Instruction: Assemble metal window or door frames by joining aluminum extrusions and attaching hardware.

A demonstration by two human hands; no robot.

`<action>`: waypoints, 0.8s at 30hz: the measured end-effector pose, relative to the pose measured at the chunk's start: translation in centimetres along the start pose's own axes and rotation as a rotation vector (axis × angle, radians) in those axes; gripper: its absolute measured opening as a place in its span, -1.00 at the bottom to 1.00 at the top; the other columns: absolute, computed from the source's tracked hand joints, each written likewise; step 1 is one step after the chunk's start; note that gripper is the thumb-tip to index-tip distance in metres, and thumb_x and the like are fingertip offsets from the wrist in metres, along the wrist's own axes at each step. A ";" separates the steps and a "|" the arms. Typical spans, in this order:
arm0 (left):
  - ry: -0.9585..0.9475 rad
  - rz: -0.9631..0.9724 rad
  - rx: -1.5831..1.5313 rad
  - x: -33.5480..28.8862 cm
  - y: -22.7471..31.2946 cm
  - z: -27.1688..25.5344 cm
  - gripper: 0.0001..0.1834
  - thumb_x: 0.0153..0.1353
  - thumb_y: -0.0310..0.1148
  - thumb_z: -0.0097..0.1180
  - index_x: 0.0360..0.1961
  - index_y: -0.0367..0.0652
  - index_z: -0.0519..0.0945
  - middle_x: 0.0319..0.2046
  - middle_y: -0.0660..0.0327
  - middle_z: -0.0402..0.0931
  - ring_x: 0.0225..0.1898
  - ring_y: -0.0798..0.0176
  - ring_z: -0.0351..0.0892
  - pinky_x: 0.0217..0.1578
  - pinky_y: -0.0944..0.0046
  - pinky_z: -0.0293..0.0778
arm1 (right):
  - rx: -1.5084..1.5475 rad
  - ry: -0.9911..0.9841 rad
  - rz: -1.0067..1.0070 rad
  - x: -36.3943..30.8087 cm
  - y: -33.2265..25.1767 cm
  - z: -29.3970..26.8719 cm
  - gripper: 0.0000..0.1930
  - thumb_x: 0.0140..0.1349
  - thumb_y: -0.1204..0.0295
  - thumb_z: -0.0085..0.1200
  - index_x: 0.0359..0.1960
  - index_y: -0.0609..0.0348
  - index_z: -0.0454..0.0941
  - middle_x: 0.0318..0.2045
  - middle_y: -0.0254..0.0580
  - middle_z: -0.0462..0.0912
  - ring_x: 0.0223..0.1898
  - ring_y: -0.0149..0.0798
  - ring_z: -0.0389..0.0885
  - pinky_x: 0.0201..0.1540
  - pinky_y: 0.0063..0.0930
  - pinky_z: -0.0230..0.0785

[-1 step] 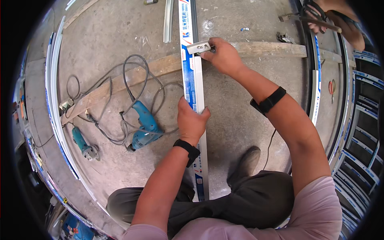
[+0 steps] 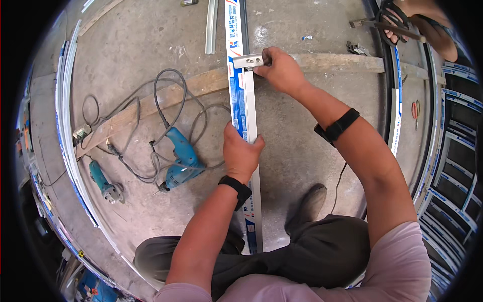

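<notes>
A long white profile (image 2: 250, 105) with a blue-printed film strip runs from between my knees up across the concrete floor. My left hand (image 2: 241, 153) grips it at mid-length, fingers wrapped over its edge. My right hand (image 2: 283, 70) reaches farther up and holds a small grey metal bracket (image 2: 247, 61) against the profile's side, where the profile crosses a wooden plank (image 2: 151, 103).
A blue electric drill (image 2: 182, 160) and a teal angle grinder (image 2: 104, 184) lie left with tangled grey cables (image 2: 166, 90). Another white profile (image 2: 397, 116) lies right. Another person's hand (image 2: 402, 22) holds a tool at top right. More profiles are stacked along both sides.
</notes>
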State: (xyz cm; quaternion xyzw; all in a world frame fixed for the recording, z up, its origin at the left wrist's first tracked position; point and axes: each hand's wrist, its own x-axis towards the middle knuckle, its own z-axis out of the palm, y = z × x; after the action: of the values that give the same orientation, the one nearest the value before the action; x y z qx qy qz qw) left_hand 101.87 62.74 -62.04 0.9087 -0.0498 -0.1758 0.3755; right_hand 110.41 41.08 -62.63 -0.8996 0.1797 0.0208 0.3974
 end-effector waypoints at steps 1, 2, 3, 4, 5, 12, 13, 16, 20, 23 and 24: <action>-0.006 -0.003 -0.019 0.0 -0.2 0.1 -0.32 -0.06 -0.29 0.37 0.05 -0.33 0.33 -0.16 -0.14 0.54 -0.14 -0.18 0.60 -0.08 0.02 0.49 | 0.012 -0.090 0.108 0.2 -0.3 -0.4 -0.56 0.13 0.23 0.30 -0.04 0.24 0.53 -0.16 0.04 0.67 -0.13 -0.03 0.66 -0.03 -0.27 0.45; 0.011 -0.016 -0.007 0.1 -0.5 0.2 -0.33 -0.06 -0.29 0.37 0.04 -0.34 0.34 -0.15 -0.14 0.53 -0.13 -0.18 0.59 -0.08 0.02 0.49 | -0.008 -0.092 0.111 0.3 -0.6 -0.6 -0.56 0.13 0.23 0.30 -0.04 0.24 0.53 -0.16 0.04 0.67 -0.13 -0.03 0.66 -0.03 -0.27 0.45; 0.026 -0.028 0.001 0.1 -0.7 0.3 -0.34 -0.07 -0.29 0.37 0.03 -0.34 0.35 -0.14 -0.14 0.52 -0.12 -0.18 0.58 -0.08 0.02 0.49 | -0.018 -0.128 0.119 0.3 -0.9 -0.9 -0.58 0.11 0.20 0.31 -0.12 0.23 0.52 -0.21 0.05 0.66 -0.15 -0.01 0.66 -0.07 -0.23 0.46; 0.020 -0.029 -0.024 0.0 -0.9 0.4 -0.34 -0.07 -0.29 0.37 0.03 -0.34 0.35 -0.14 -0.14 0.52 -0.12 -0.18 0.58 -0.08 0.02 0.49 | -0.032 -0.161 0.130 0.3 -1.2 -1.2 -0.59 0.09 0.18 0.31 -0.20 0.22 0.51 -0.26 0.06 0.66 -0.17 0.02 0.66 -0.11 -0.20 0.47; 0.006 -0.011 -0.025 0.1 -0.9 0.6 -0.33 -0.07 -0.29 0.36 0.03 -0.34 0.35 -0.15 -0.14 0.51 -0.11 -0.19 0.57 -0.06 0.01 0.48 | -0.062 -0.159 0.132 0.3 -1.8 -2.4 -0.59 0.09 0.18 0.31 -0.20 0.22 0.51 -0.26 0.06 0.66 -0.17 0.02 0.66 -0.11 -0.20 0.47; -0.030 -0.026 -0.016 0.1 -1.2 -0.3 -0.19 -0.11 -0.28 0.38 0.15 -0.37 0.28 -0.03 -0.19 0.42 0.05 -0.22 0.44 0.08 -0.03 0.41 | -0.500 -0.515 0.059 -2.1 -12.1 -17.0 -0.75 0.22 0.40 0.21 -0.14 0.21 0.47 -0.19 -0.09 0.73 -0.24 -0.23 0.65 -0.09 -0.30 0.43; -0.035 -0.039 -0.017 0.2 -1.2 -0.3 -0.18 -0.11 -0.28 0.38 0.15 -0.39 0.27 -0.03 -0.21 0.42 0.04 -0.24 0.43 0.08 -0.02 0.41 | -0.524 -0.503 0.072 -2.0 -12.6 -18.1 -0.72 0.21 0.34 0.22 -0.14 0.19 0.48 -0.24 -0.05 0.72 -0.26 -0.18 0.66 -0.09 -0.28 0.45; -0.053 -0.021 -0.054 0.2 -0.6 0.5 -0.19 -0.11 -0.28 0.38 0.14 -0.40 0.28 -0.03 -0.21 0.42 0.04 -0.24 0.43 0.09 -0.03 0.40 | -0.557 -0.354 0.136 -2.9 -13.1 -19.8 -0.68 0.19 0.26 0.24 -0.14 0.19 0.50 -0.32 -0.01 0.71 -0.28 -0.08 0.68 -0.10 -0.25 0.48; -0.145 -0.023 -0.099 0.4 -1.6 0.6 -0.16 -0.10 -0.27 0.41 0.14 -0.46 0.27 -0.02 -0.23 0.42 0.05 -0.26 0.43 0.10 -0.04 0.38 | -0.223 -0.098 0.180 -4.3 -10.5 -16.4 -0.58 0.10 0.15 0.30 -0.14 0.16 0.53 -0.31 0.02 0.69 -0.23 0.04 0.66 -0.12 -0.17 0.47; -0.063 0.025 -0.055 0.4 -3.1 -0.6 -0.11 -0.11 -0.28 0.43 0.19 -0.45 0.25 0.01 -0.24 0.42 0.06 -0.25 0.44 0.12 -0.02 0.38 | -0.261 -0.160 0.162 -3.9 -9.4 -10.5 -0.59 0.06 0.17 0.30 -0.14 0.13 0.54 -0.28 0.03 0.69 -0.18 0.11 0.65 -0.12 -0.11 0.47; -0.085 0.021 -0.033 0.3 -2.3 0.0 -0.11 -0.11 -0.28 0.43 0.19 -0.45 0.25 0.01 -0.24 0.42 0.06 -0.25 0.44 0.12 -0.02 0.38 | -0.240 -0.165 0.184 -3.8 -7.2 -10.0 -0.59 0.06 0.17 0.30 -0.14 0.13 0.54 -0.28 0.03 0.69 -0.18 0.11 0.65 -0.12 -0.11 0.47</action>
State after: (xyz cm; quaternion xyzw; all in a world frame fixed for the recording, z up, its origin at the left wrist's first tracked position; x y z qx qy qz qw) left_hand 102.04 64.28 -63.74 0.8936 -0.0724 -0.2109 0.3897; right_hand 108.21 39.45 -50.03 -0.9156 0.2242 0.1522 0.2971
